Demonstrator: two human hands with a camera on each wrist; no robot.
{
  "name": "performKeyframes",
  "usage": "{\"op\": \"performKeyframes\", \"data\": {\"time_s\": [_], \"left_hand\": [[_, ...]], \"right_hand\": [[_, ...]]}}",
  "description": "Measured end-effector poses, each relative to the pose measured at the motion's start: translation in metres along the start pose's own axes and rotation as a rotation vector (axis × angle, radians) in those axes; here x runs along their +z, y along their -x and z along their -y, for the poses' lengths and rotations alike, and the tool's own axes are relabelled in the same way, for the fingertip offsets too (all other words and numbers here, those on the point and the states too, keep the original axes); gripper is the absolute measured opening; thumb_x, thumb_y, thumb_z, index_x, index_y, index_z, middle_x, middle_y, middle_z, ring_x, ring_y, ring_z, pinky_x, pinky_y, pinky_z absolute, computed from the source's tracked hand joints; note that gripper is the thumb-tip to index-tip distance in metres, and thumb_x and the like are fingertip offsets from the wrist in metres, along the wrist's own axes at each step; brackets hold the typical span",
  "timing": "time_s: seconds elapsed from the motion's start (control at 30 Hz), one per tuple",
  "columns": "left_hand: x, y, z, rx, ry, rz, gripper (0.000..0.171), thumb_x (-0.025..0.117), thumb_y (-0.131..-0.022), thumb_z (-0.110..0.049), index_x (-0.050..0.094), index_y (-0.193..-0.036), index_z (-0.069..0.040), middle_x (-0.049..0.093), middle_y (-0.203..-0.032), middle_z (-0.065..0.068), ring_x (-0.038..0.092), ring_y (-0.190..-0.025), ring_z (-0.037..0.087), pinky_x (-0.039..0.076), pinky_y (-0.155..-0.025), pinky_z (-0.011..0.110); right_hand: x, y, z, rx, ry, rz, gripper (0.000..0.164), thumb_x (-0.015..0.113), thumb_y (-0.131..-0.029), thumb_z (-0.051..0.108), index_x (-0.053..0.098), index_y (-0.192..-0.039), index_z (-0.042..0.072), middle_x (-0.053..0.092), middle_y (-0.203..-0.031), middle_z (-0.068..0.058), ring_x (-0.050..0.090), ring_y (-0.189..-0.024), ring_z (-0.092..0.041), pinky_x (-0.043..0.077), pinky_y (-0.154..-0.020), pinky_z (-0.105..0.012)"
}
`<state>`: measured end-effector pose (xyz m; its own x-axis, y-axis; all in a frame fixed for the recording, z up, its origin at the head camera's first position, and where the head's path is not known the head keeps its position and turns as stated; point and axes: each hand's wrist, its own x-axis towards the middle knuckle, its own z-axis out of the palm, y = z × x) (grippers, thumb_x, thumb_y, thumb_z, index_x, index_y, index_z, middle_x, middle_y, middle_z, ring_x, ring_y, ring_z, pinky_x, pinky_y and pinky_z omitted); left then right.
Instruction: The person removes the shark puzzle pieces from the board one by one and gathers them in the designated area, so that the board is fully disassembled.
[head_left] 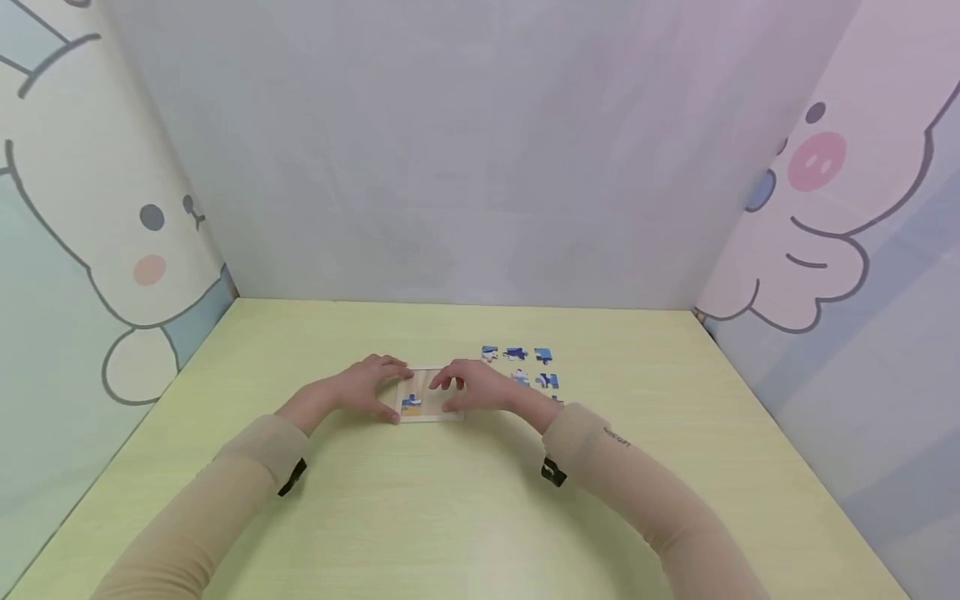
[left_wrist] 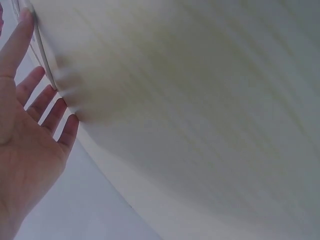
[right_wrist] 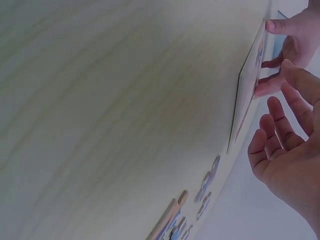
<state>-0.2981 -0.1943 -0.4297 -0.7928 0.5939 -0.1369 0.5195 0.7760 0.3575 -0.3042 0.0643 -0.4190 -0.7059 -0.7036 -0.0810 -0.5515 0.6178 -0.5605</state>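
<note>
A shallow puzzle tray point(head_left: 431, 419) with a pale rim lies on the table. One puzzle piece point(head_left: 411, 405), or a small joined group, sits in its lower left corner. My left hand point(head_left: 362, 387) spans the tray's left side, thumb at the near corner and fingers at the far one. In the left wrist view those fingers point(left_wrist: 49, 115) are fairly straight and spread. Over the tray's right part hovers my right hand point(head_left: 480, 386), its fingers loosely bent. Nothing shows between the thumb and fingers of this hand point(right_wrist: 290, 135) in the right wrist view.
Several loose blue-and-white puzzle pieces point(head_left: 547, 381) lie in rough rows right of the tray, some partly hidden behind the right wrist. The pale wooden table point(head_left: 450, 517) meets a grey back wall point(head_left: 450, 167). Side panels with cartoon animals flank it.
</note>
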Motion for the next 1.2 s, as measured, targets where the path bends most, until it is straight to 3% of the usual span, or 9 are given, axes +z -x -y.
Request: {"op": "performKeyframes", "data": {"time_s": [0.4, 0.83, 1.03, 1.2], "left_hand": [[0.000, 0.000, 0.000, -0.003, 0.011, -0.003, 0.081, 0.075, -0.074, -0.050, 0.046, -0.140, -0.014, 0.037, -0.147, 0.011, 0.029, -0.134, 0.035, 0.027, -0.106, 0.059], [-0.002, -0.002, -0.003, -0.003, 0.010, 0.012, 0.081, 0.074, -0.075, -0.050, 0.045, -0.141, -0.014, 0.037, -0.147, 0.011, 0.031, -0.133, 0.035, 0.027, -0.105, 0.060], [-0.001, -0.001, -0.001, -0.003, 0.004, 0.015, 0.081, 0.074, -0.075, -0.051, 0.045, -0.140, -0.013, 0.037, -0.147, 0.010, 0.029, -0.134, 0.035, 0.026, -0.107, 0.059], [0.000, 0.000, 0.001, 0.011, 0.010, 0.015, 0.081, 0.073, -0.076, -0.052, 0.045, -0.140, -0.012, 0.037, -0.147, 0.012, 0.029, -0.134, 0.036, 0.026, -0.106, 0.059]], "right_hand": [[0.018, -0.017, -0.003, -0.015, 0.062, 0.038, 0.039, 0.075, -0.081, 0.026, 0.064, -0.118, 0.027, 0.056, -0.103, 0.009, 0.050, -0.089, -0.008, 0.042, -0.075, -0.021], [0.019, -0.023, 0.002, -0.055, 0.140, 0.080, 0.046, 0.073, -0.083, 0.026, 0.060, -0.127, 0.020, 0.054, -0.103, 0.006, 0.048, -0.088, -0.008, 0.041, -0.075, -0.019], [0.019, -0.025, 0.004, -0.025, 0.099, 0.084, 0.042, 0.072, -0.084, 0.025, 0.062, -0.125, 0.020, 0.055, -0.100, 0.006, 0.048, -0.087, -0.008, 0.041, -0.075, -0.019], [0.019, -0.026, 0.007, 0.014, -0.015, 0.076, 0.034, 0.070, -0.086, 0.022, 0.064, -0.119, 0.019, 0.058, -0.099, 0.007, 0.050, -0.086, -0.009, 0.043, -0.076, -0.020]]}}
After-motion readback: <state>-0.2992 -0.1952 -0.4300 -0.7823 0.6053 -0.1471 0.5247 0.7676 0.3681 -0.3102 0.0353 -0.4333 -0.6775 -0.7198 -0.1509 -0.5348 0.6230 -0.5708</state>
